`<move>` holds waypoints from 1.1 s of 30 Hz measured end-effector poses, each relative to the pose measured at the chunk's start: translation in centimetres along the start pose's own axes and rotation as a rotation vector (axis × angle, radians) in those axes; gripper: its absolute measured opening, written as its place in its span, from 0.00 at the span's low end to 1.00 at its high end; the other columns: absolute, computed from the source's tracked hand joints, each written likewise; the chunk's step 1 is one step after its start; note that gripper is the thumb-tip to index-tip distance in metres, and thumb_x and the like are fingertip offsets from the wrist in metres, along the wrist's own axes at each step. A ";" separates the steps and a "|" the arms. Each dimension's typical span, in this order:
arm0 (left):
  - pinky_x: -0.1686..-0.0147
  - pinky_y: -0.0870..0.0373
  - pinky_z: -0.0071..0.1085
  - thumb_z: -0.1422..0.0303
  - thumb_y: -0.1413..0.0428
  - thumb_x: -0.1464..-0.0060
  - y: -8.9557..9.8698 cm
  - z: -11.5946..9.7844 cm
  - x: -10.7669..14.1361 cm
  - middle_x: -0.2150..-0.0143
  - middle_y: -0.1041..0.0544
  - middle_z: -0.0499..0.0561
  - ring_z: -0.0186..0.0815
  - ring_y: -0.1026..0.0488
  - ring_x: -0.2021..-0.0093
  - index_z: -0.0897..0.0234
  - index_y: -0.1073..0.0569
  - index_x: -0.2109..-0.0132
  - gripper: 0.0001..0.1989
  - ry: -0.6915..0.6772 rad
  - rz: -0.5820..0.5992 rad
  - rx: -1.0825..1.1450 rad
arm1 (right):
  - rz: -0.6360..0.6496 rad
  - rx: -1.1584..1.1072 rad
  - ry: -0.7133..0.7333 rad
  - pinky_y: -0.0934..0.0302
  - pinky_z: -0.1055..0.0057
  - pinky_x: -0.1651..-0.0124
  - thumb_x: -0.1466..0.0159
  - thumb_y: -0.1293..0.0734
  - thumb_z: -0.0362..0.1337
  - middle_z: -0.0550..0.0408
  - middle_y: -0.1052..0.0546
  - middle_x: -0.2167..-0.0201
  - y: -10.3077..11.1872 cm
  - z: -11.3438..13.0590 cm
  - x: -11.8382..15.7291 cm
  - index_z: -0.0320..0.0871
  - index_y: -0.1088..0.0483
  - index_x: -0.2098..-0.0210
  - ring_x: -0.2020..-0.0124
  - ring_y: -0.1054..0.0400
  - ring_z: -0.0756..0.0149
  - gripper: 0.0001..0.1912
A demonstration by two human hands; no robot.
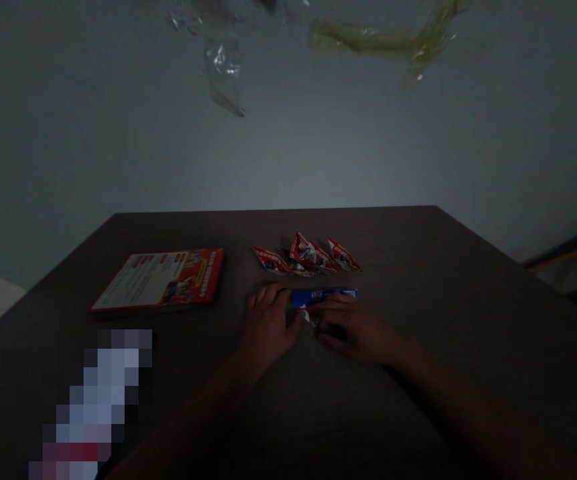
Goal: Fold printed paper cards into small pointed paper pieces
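A thin blue packet or box lies flat on the dark table before me, partly hidden by fingers. Just below it is a small red-and-white wrapper piece, mostly covered. My left hand rests to the left of both, fingers laid forward on the tabletop and thumb reaching to the wrapper piece's edge. From the right, my right hand lies partly over the blue packet, its bent fingertips on the wrapper piece and its thumb tucked beneath. Several red pointed packets lie loosely grouped beyond the hands.
A flat red box or booklet with a pale printed panel lies at the left of the table. Nearer me is a blurred-out pale object. Behind the table's far edge stands a grey wall bearing clear plastic and yellowish tape.
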State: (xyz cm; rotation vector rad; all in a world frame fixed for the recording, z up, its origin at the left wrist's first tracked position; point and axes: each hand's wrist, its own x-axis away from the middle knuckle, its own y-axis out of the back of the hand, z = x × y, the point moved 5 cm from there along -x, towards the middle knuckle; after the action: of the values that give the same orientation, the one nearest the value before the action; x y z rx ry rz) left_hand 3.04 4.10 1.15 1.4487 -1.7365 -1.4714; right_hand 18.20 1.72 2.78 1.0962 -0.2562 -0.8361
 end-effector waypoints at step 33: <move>0.54 0.40 0.42 0.69 0.47 0.46 2.5 -1.9 0.5 0.55 0.31 0.55 0.43 0.37 0.53 0.63 0.32 0.55 0.10 -0.126 -0.209 0.088 | -0.276 -0.338 -0.423 0.36 0.67 0.61 0.43 0.33 0.35 0.54 0.24 0.67 1.3 -5.6 1.9 0.43 0.29 0.63 0.65 0.30 0.64 0.07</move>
State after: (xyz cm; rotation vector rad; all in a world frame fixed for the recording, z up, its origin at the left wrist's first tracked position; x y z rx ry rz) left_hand 3.39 2.55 3.86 1.6575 -1.7887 -1.6432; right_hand 23.24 4.44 0.94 0.6374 -0.3054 -1.3084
